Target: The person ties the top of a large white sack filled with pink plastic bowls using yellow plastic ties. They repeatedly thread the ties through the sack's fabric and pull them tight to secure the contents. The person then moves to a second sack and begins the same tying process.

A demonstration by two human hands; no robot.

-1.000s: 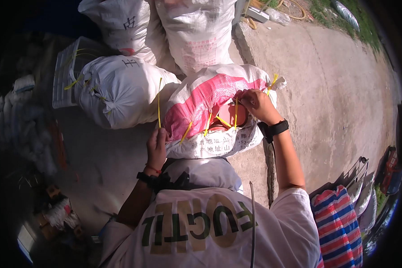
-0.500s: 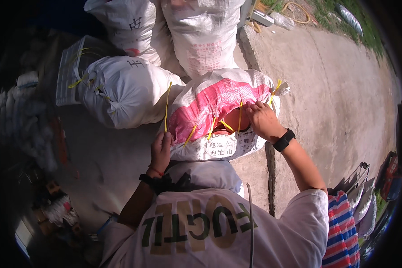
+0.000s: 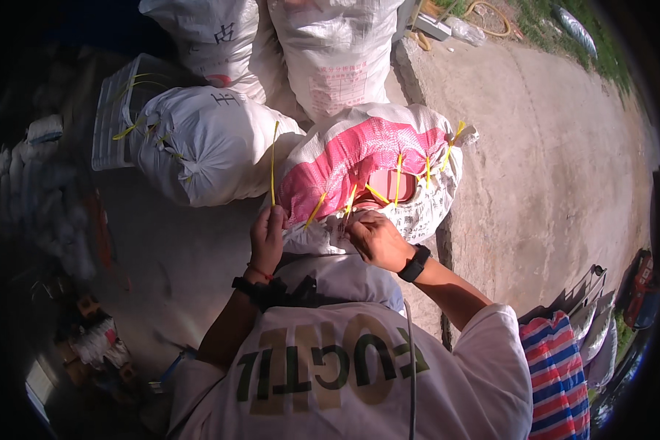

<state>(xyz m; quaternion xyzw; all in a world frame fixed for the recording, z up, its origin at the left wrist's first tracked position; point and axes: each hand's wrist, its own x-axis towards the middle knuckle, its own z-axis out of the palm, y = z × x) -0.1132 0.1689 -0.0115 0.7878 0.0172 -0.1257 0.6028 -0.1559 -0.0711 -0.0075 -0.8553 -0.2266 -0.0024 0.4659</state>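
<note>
A person's right hand [image 3: 380,240] had come away from the right end of a pink-and-white woven sack [image 3: 411,133] and dropped to the near lip of its mouth, left of the opening's middle. The shift moved attention from one end of the lacing to the other, in what appeared to be work on the seam; the mouth remained visibly unclosed.

The right grip was narrow, the fingers bunched against the lip below a yellow strand [image 3: 350,199], but whether they pinched the strand, the cloth or neither could not be told. The left grip was closed on the lower end of a yellow strip [image 3: 274,165] that stood nearly upright at the sack's left edge.

Half a second earlier, the right hand had covered the opening's right end; its withdrawal bared another yellow strand [image 3: 427,172] there and more of the reddish contents [image 3: 390,185]. The left hand [image 3: 267,238] had barely moved, its hold on the strip unchanged.

The pink-and-white sack lay directly in front of the person, just beside a tied white sack [image 3: 198,150] to its left, with a large white sack [image 3: 337,66] standing behind.
</note>
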